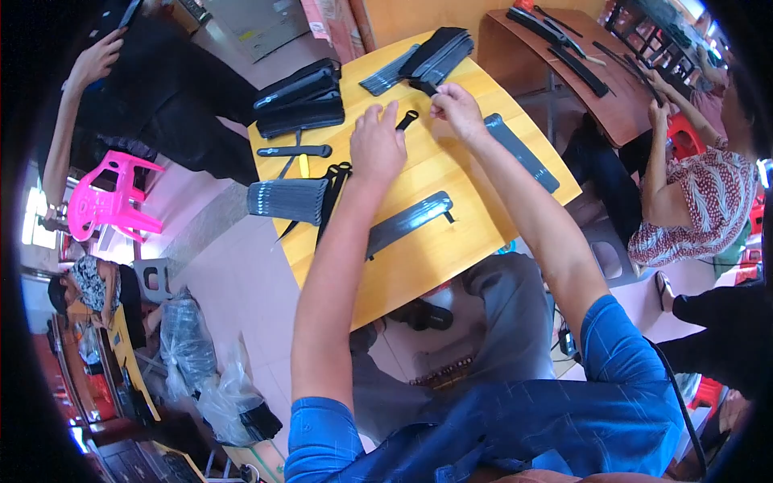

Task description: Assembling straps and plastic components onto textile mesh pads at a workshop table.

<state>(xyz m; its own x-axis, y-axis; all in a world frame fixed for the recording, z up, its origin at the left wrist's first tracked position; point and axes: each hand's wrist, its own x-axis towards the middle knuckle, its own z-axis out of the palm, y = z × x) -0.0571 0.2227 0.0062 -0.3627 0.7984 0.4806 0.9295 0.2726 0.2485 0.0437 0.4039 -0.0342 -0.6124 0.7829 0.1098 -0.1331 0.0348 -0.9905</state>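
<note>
1. Pinching black strap end [422, 85] with right hand [457, 111] near bench's [483, 213] far right corner.
2. Holding left hand [378, 145] apart, beside looped strap [408, 120], hiding any grip.
3. Seemingly running partway: having stacked sleeves [447, 52] there, leaving single sleeve [519, 153] by right edge.

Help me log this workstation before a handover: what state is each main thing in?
Left hand: palm down by a black loop; grip unclear
Right hand: fingertips together at the dark bundle's near end; grip unclear
Dark bundle: lying, partly fanned
Grey-black bundle: fanned, overhanging the table's left edge
Single strip: laid flat
Packet at right: lying flat
Pink chair: unoccupied
</note>
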